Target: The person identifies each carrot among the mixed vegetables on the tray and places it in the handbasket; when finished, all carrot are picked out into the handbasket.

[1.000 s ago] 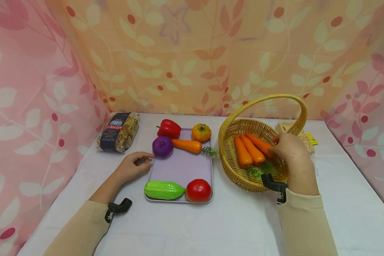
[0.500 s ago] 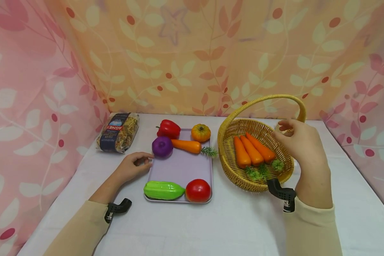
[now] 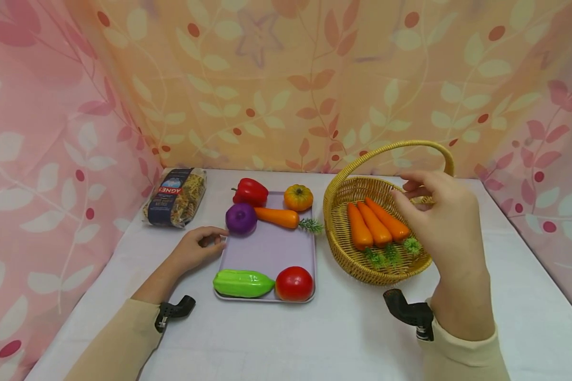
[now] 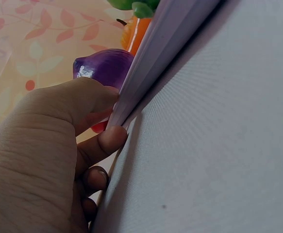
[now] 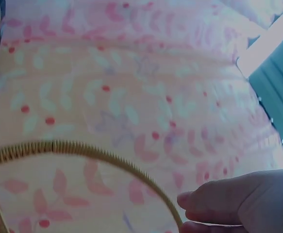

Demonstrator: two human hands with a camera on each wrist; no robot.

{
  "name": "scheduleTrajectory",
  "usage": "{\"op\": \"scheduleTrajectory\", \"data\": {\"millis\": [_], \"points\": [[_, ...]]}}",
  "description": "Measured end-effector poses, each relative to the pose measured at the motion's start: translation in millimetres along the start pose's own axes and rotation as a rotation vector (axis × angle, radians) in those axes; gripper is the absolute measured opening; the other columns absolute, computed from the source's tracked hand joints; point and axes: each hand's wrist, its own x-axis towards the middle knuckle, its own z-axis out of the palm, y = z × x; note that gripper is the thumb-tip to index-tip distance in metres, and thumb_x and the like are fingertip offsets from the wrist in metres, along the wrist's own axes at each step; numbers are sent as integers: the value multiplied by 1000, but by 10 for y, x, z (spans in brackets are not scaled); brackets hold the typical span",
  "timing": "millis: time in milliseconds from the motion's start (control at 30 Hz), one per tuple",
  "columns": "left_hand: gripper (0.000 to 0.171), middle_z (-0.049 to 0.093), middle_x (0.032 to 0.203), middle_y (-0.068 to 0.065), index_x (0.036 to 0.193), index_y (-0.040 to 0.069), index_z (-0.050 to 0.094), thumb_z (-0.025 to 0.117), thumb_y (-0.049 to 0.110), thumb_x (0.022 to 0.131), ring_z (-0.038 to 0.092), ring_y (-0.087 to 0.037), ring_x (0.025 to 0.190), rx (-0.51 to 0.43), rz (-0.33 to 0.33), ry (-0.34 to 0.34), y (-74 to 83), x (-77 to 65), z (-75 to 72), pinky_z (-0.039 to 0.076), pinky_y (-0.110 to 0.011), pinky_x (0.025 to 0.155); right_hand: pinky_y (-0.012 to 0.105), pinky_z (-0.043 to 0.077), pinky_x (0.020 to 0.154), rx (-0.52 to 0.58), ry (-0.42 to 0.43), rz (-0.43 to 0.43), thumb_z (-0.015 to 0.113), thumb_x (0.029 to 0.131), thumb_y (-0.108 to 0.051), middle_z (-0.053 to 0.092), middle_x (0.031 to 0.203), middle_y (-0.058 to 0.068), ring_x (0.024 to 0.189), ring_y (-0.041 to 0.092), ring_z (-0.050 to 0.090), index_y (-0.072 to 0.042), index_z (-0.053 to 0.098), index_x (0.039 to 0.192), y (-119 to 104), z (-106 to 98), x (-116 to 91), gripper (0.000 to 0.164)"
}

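Observation:
My left hand [image 3: 197,248] is at the left edge of the lilac tray [image 3: 267,248], pinching its rim between thumb and fingers, as the left wrist view shows. On the tray lie a red bell pepper [image 3: 250,192], purple onion [image 3: 241,218], small pumpkin [image 3: 298,198], carrot [image 3: 278,217], green ridged vegetable [image 3: 243,283] and tomato [image 3: 294,283]. Above the right side of the wicker basket [image 3: 336,248], my right hand [image 3: 450,222] holds nothing, its fingers loosely bent. Several carrots [image 3: 376,227] with green tops lie inside. The right wrist view shows fingers near the basket handle [image 5: 97,153].
A bag of pasta [image 3: 173,198] stands at the back left of the white-covered table [image 3: 343,338]. Patterned curtains [image 3: 267,95] enclose the back and sides. The basket's tall handle [image 3: 386,148] arches above it.
My right hand has let go of the rightmost carrot in the basket and risen up and away. The left hand stays at the tray edge.

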Motion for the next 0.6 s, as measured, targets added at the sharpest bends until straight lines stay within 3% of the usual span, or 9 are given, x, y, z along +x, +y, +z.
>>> {"op": "scheduleTrajectory", "data": {"millis": [167,300,500,600], "points": [[28,64,98,-1,121,17,75,77,27,94,53,-22,97,4,-11,0,11,4,5,44,-30,82,4,44,75,71,29,-192,83,83,0,66,94,9,88,18,62,1,74,113,-208,106,-95,31],[29,64,98,-1,121,16,75,77,28,94,53,-22,98,12,-3,1,10,4,3,45,-30,84,9,49,77,82,-20,-286,82,83,0,67,95,6,90,14,61,-1,73,113,-361,226,-174,32],[29,64,98,0,121,17,75,77,29,95,54,-22,98,30,-5,4,-10,20,6,45,-31,84,25,52,73,55,-147,-351,81,86,-9,64,97,2,87,13,58,-3,69,120,-533,524,-265,37],[29,64,98,0,121,17,75,77,29,94,53,-22,98,33,-2,4,-8,12,5,45,-31,84,25,54,71,112,-236,-317,81,87,-11,63,101,2,89,14,59,-3,66,125,-562,727,-292,41]]}}
